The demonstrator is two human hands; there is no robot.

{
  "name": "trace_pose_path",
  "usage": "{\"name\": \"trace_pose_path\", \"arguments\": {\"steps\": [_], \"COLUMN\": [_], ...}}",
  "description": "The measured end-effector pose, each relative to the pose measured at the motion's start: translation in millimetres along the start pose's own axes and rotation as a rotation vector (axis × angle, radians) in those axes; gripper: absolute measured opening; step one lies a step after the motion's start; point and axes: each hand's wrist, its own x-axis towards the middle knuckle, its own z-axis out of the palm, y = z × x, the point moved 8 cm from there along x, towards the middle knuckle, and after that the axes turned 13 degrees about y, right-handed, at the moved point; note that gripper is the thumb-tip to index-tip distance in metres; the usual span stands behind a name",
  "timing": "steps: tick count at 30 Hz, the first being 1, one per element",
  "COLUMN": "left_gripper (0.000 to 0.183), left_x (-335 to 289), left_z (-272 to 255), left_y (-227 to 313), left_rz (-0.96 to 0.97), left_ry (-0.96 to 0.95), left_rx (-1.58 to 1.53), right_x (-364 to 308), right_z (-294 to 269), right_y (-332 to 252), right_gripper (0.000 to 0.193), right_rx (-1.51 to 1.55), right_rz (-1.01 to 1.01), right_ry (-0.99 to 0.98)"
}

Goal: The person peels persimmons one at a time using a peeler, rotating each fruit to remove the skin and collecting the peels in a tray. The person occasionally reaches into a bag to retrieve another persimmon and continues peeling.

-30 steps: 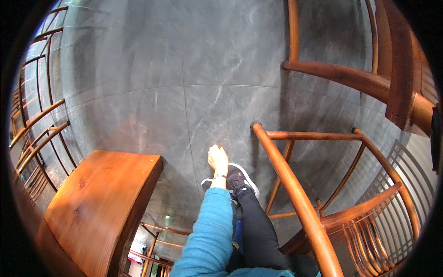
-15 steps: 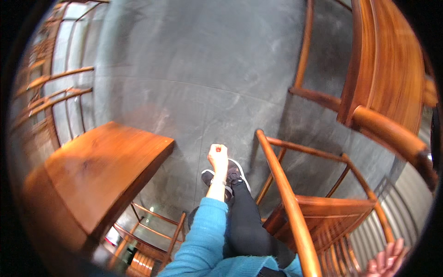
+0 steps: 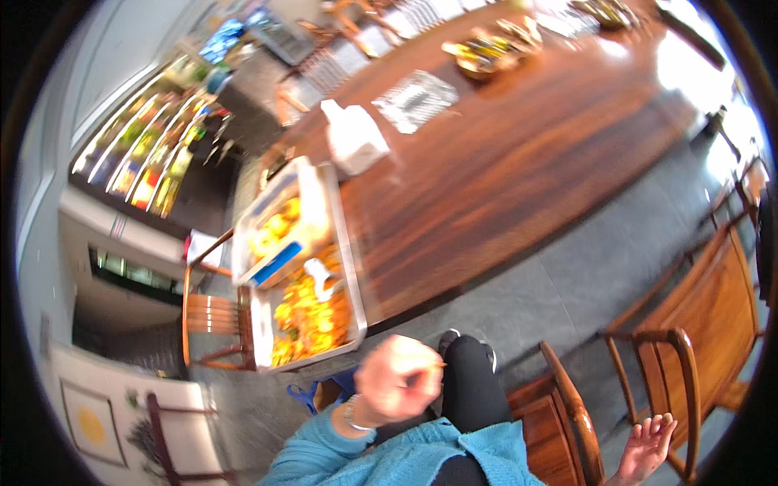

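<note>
My left hand (image 3: pixel 397 379), in a blue sleeve with a bracelet at the wrist, is curled into a blurred fist in front of my body. What it holds, if anything, I cannot make out. Just beyond it stands a metal tray (image 3: pixel 359 312) full of orange-yellow pieces, at the near left end of a long wooden table (image 3: pixel 494 162). A clear plastic bin (image 3: pixel 243 257) with round yellow-orange things rests in the tray's far part. Low at the right, my right hand (image 3: pixel 648 444) hangs beside a wooden chair (image 3: pixel 689 356), fingers stretched out and holding nothing.
On the table are a white container (image 3: pixel 356 146), a patterned sheet (image 3: pixel 415 100) and a basket (image 3: pixel 493 53) of small packets. A second wooden chair (image 3: pixel 559 421) is close at my right. Another chair (image 3: pixel 215 316) stands left of the tray. A lit display shelf (image 3: pixel 146 154) is farther left.
The view has swung from the grey floor and chairs to the long table with the tray. My left fist has come up nearer my body. My right hand stays low at the right.
</note>
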Motion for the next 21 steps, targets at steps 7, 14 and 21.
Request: {"name": "trace_pose_path", "arguments": {"steps": [7,14,21], "left_gripper": [0.007,0.024,0.049], "left_x": [-23,-59,-60], "left_z": [-213,-230,-223], "left_y": [-83,-103,-63], "left_rz": [-0.332,-0.105,0.225], "left_ry": [0.183,0.073,0.095], "left_rx": [0.549,0.599,0.448], "right_x": [-113,-286,-348], "right_z": [163,273,286], "right_y": [141,338,427], "right_gripper": [0.011,0.016,0.013], "right_rx": [-0.368,-0.563,-0.672], "right_rz": [0.066,0.697,0.833], "right_ry": [-0.668,-1.138,-1.215]}}
